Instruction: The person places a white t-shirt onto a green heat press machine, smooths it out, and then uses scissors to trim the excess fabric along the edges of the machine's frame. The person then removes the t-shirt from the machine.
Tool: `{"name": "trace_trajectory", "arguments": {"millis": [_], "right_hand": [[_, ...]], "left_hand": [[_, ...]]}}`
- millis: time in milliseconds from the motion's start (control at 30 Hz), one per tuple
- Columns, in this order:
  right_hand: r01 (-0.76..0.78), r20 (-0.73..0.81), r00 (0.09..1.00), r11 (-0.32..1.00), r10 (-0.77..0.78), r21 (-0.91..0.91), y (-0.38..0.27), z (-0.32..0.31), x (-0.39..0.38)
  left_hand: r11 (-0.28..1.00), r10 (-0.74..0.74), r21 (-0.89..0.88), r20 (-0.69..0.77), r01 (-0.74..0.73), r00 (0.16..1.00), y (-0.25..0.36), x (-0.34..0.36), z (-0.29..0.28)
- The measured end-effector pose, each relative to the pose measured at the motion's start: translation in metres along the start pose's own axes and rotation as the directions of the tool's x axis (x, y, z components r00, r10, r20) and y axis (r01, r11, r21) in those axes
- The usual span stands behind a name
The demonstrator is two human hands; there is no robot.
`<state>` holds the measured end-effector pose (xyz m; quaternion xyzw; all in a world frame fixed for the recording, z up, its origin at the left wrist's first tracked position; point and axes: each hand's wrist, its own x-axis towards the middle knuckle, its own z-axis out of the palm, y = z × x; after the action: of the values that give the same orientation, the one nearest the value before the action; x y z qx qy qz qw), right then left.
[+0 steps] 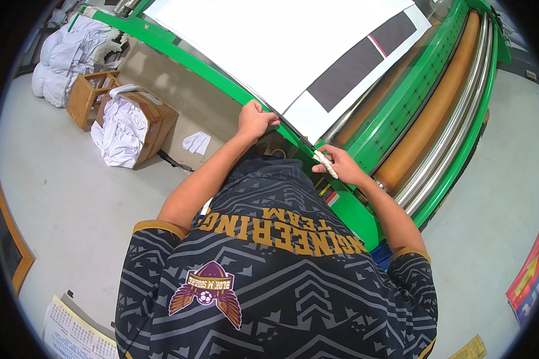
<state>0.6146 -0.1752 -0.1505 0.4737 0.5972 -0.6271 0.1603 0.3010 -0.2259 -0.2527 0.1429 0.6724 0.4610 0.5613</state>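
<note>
My left hand (257, 121) is closed, thumb and fingers pinched together at the green front rail of a large machine, beside the edge of a white sheet (245, 45). What lies between those fingertips, if anything, is hidden. Dark grey printed panels (351, 76) with a thin red and white stripe run along the sheet's right side. Near the sheet's closest corner, my right hand (345, 167) has its thumb and fingers around a short, white, wrapped stick-like piece (326, 164), which slants over the rail.
The green machine frame (395, 128) carries a brown roller (431, 113) and shiny metal rollers (458, 128) on the right. At the left stand a box of white cloth (123, 128), a wooden stool (90, 99) and bundled white fabric (66, 60). A white scrap (196, 142) lies on the floor.
</note>
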Motion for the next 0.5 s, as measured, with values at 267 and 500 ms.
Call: {"name": "trace_trajectory", "arguments": {"millis": [267, 500], "right_hand": [[0.004, -0.019, 1.0, 0.999, -0.004, -0.033, 0.008, -0.001, 0.004], [-0.002, -0.039, 0.999, 0.997, -0.001, -0.074, 0.009, -0.003, 0.006]], "left_hand": [[0.999, -0.01, 0.036, 0.006, 0.01, 1.0, 0.014, -0.007, 0.001], [0.995, -0.022, 0.096, 0.018, 0.02, 1.0, 0.021, -0.009, 0.001]]}}
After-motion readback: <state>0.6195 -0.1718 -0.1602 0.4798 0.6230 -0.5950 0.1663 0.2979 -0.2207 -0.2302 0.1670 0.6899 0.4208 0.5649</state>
